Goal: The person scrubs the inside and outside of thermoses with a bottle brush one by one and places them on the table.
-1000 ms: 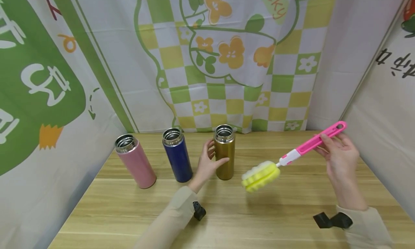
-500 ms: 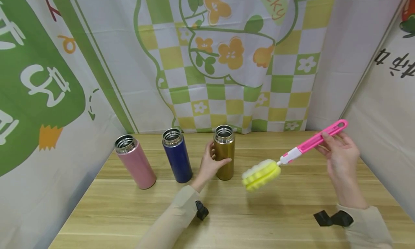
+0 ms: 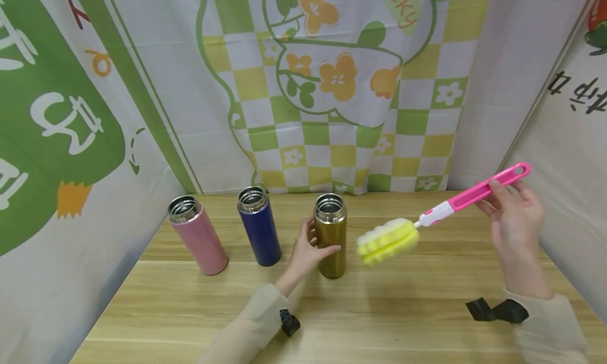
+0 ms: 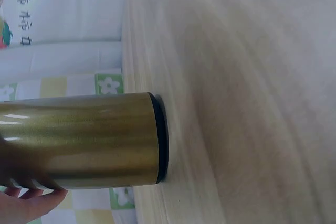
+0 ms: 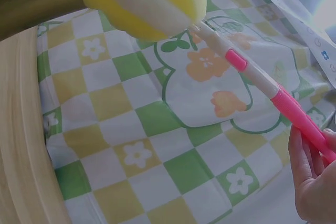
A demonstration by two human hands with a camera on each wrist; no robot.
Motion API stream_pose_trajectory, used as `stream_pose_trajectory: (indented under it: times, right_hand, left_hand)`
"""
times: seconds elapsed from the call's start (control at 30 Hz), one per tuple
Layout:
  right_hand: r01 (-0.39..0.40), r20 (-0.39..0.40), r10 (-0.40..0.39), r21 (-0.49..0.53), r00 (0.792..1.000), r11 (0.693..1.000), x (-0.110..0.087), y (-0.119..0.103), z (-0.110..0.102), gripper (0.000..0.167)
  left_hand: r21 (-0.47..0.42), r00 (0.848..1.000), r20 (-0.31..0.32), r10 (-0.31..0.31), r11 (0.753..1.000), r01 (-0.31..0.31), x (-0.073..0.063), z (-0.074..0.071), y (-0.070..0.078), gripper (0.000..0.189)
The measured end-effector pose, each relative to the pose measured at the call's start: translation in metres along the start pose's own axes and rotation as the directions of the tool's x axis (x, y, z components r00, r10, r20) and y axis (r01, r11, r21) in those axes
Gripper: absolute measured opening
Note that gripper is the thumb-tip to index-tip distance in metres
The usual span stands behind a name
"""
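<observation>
My left hand (image 3: 303, 256) holds a gold metal thermos bottle (image 3: 334, 230) round its side, thumb across the front. Its mouth is uncapped and its body upright; in the left wrist view, its dark base (image 4: 163, 140) is at the wooden surface. My right hand (image 3: 518, 224) pinches the pink handle of a bottle brush (image 3: 438, 213). The brush's yellow and white sponge head (image 3: 389, 241) points down and left, held in the air right of the gold bottle. A blue thermos bottle (image 3: 260, 232) and a pink one (image 3: 201, 240) stand uncapped to the left.
The wooden table (image 3: 408, 322) reaches back to a checked green, yellow and white curtain (image 3: 332, 143). Printed white cloth hangs along the left side (image 3: 142, 211) and the right side (image 3: 559, 158). Black camera mounts sit on both sleeves.
The gold bottle, with my left hand on it, has come nearer to me. My right hand has moved the brush right and slightly up. The blue and pink bottles stay put.
</observation>
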State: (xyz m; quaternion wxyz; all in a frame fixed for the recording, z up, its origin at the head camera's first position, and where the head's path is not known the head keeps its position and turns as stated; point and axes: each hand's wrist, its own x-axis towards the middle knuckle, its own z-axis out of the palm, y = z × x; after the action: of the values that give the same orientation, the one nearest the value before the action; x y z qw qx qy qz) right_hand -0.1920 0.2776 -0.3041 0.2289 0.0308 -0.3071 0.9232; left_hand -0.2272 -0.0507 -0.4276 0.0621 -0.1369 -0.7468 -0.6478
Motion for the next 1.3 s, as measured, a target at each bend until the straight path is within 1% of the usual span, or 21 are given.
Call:
stream_pose_trajectory:
  times: [0.07,0.23,0.27,0.33,0.43,0.47,0.53,0.57,0.67,0.7,0.77,0.8,0.93,1.07,1.3]
  right_hand:
    - [-0.003,-0.006,0.003,-0.002,1.0,1.0,0.001,-0.002,0.002,0.024]
    - [-0.006,-0.006,0.007,0.032,1.0,0.999,0.003,-0.006,0.007,0.025]
    - [-0.004,-0.005,0.005,0.038,1.0,0.999,0.003,-0.007,0.008,0.025]
    - [-0.001,-0.004,0.001,0.042,1.0,0.999,0.004,-0.009,0.01,0.025]
    - [0.008,-0.003,-0.008,0.027,1.0,1.0,0.006,-0.012,0.014,0.025]
    - [0.013,-0.004,-0.013,0.027,1.0,1.0,0.007,-0.012,0.016,0.025]
    - [0.02,-0.009,-0.019,0.015,1.0,1.0,0.009,-0.013,0.019,0.025]
    - [0.022,-0.01,-0.022,0.007,1.0,1.0,0.009,-0.014,0.021,0.026]
    - [0.015,-0.021,-0.015,0.012,1.0,1.0,0.011,-0.017,0.027,0.028]
    - [0.011,-0.02,-0.011,0.007,1.0,1.0,0.012,-0.018,0.029,0.028]
    - [0.007,-0.011,-0.007,0.007,1.0,1.0,0.012,-0.02,0.033,0.029]
    - [0.008,-0.003,-0.008,0.009,1.0,1.0,0.012,-0.02,0.035,0.028]
    - [0.021,0.046,-0.022,0.02,0.999,1.0,0.013,-0.019,0.045,0.024]
    - [0.014,0.078,-0.016,0.026,0.997,1.0,0.013,-0.017,0.054,0.023]
    - [0.008,0.129,-0.009,0.007,0.992,1.0,0.013,-0.011,0.071,0.022]
  left_hand:
    - [-0.008,1.0,0.001,0.002,1.0,-0.002,-0.006,0.0,0.006,0.078]
    - [-0.021,1.0,0.025,0.014,1.0,-0.013,-0.022,-0.002,0.028,0.074]
    - [-0.022,1.0,0.029,0.008,1.0,-0.008,-0.025,-0.002,0.032,0.073]
    - [-0.013,0.999,0.034,0.004,1.0,-0.004,-0.03,-0.002,0.037,0.072]
    - [-0.01,0.999,0.041,0.006,1.0,-0.005,-0.037,-0.002,0.04,0.071]
    - [-0.01,0.999,0.044,0.004,1.0,-0.003,-0.039,-0.002,0.04,0.071]
    - [-0.014,0.999,0.045,0.015,1.0,-0.015,-0.042,-0.002,0.033,0.072]
    - [-0.017,0.999,0.046,0.014,1.0,-0.013,-0.044,-0.002,0.033,0.073]
    - [-0.021,0.999,0.05,0.015,1.0,-0.014,-0.047,-0.001,0.023,0.075]
    - [-0.017,0.999,0.051,0.014,1.0,-0.013,-0.048,0.0,0.019,0.076]
    - [-0.019,0.998,0.061,0.003,1.0,-0.002,-0.052,0.0,0.019,0.075]
    - [-0.018,0.998,0.065,0.009,1.0,-0.008,-0.053,0.0,0.016,0.075]
    - [-0.028,0.997,0.075,0.009,1.0,-0.007,-0.06,0.0,0.017,0.074]
    - [-0.034,0.996,0.083,0.015,0.999,-0.012,-0.066,0.0,0.02,0.074]
    - [-0.028,0.996,0.087,0.022,0.999,-0.02,-0.069,0.0,0.019,0.075]
